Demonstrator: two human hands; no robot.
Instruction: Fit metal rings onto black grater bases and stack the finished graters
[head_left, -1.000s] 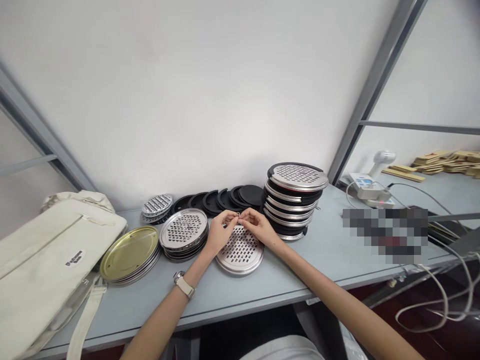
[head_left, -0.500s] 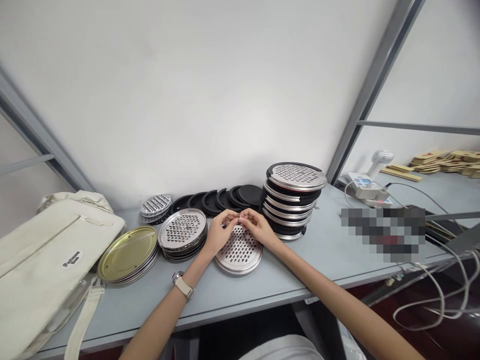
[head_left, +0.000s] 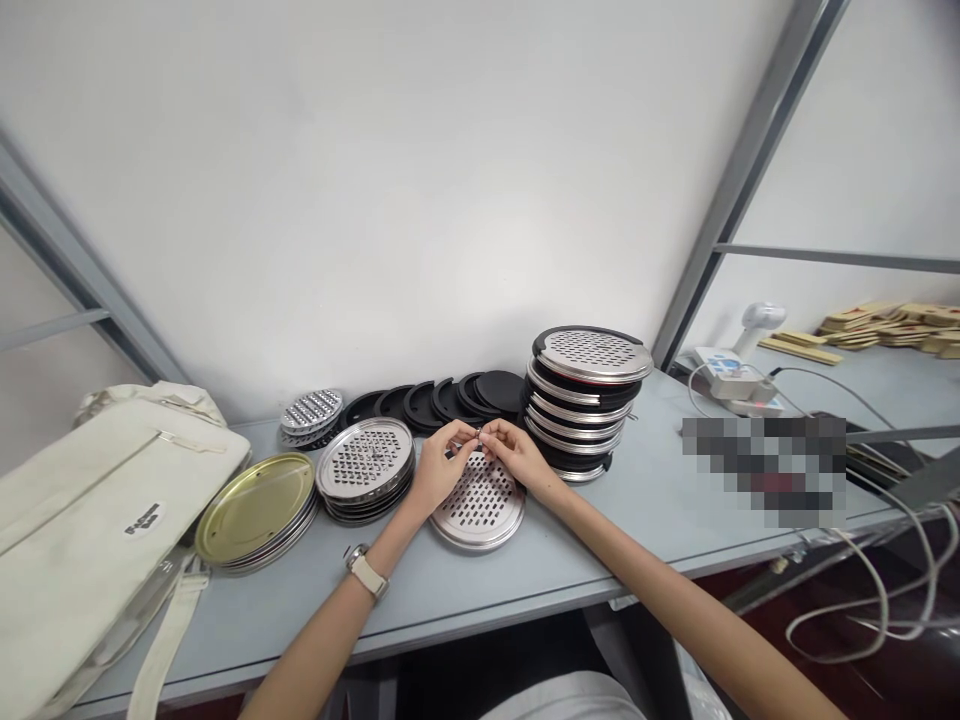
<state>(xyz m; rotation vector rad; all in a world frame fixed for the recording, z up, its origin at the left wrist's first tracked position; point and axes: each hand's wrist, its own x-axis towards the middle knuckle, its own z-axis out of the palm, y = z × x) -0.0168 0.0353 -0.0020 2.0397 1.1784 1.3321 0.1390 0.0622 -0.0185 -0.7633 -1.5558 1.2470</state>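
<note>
My left hand (head_left: pixel 444 465) and my right hand (head_left: pixel 516 455) meet fingertip to fingertip above the far rim of a round perforated metal grater disc (head_left: pixel 480 510). Both hands are closed in a pinch on a tiny metallic piece (head_left: pixel 478 436), too small to name. The disc lies flat on the grey table, its far edge partly hidden by my fingers. Left of my left hand is a stack of similar grater discs (head_left: pixel 367 460). Behind my hands, several black round parts (head_left: pixel 427 402) lie overlapped. A tall stack of black-rimmed graters (head_left: pixel 592 355) rises to the right.
Gold-coloured round plates (head_left: pixel 259 505) are stacked at the left, beside a cream bag (head_left: pixel 90 500). Small grater discs (head_left: pixel 312 410) lie near the wall. At the right are a white device (head_left: pixel 731 370), a blurred-out object (head_left: pixel 765 470), cables (head_left: pixel 885 580) and wooden pieces (head_left: pixel 892 325).
My fingertips have shifted very slightly around the tiny metallic piece. Everything else looks the same.
</note>
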